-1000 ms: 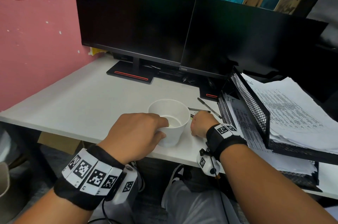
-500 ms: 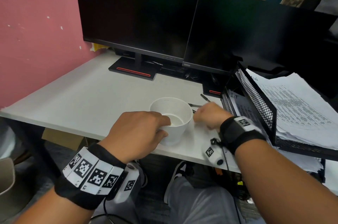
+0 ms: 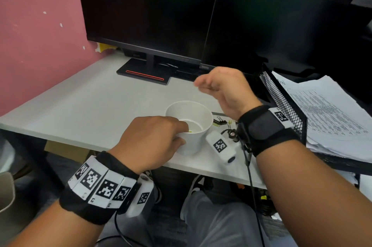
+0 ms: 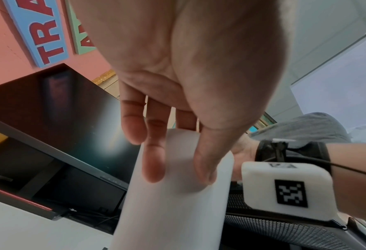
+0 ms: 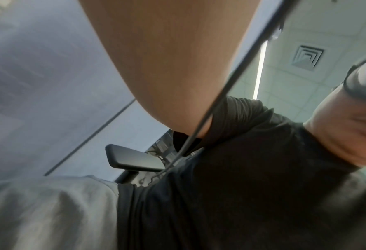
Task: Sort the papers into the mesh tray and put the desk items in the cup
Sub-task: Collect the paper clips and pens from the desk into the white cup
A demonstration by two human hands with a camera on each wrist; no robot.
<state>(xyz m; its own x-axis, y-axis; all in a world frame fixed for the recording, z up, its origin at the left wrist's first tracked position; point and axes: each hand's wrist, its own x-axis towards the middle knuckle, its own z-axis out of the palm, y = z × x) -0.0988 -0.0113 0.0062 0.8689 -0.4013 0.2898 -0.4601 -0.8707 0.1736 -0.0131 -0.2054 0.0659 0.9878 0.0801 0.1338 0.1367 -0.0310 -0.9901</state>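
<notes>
1. On the white desk (image 3: 84, 101), near its front edge, the cup (image 3: 191, 126) stands upright; a small yellow-green bit shows inside it, by the near rim.
2. The left hand (image 3: 153, 142) grips the cup by its near side, index finger curled over the rim; the left wrist view shows its fingers (image 4: 154, 162) and thumb wrapped on the white wall of the cup (image 4: 171, 211).
3. The right hand (image 3: 225, 87) hangs in the air above and behind the cup, touching nothing, fingers loosely bent and blurred; whether anything small sits in them I cannot tell.
4. Just right of the cup, on the desk, lie small clips (image 3: 220, 122), one black binder clip and some wire ones, with a pen (image 3: 218, 113) partly hidden behind them.
5. At the right stands the black mesh tray (image 3: 281, 101), its upper tier loaded with printed papers (image 3: 326, 113).
6. Two dark monitors (image 3: 145, 9) stand at the back of the desk, in front of a pink wall (image 3: 40, 35).
7. The right wrist view shows only a forearm, a cable and a dark shirt.
</notes>
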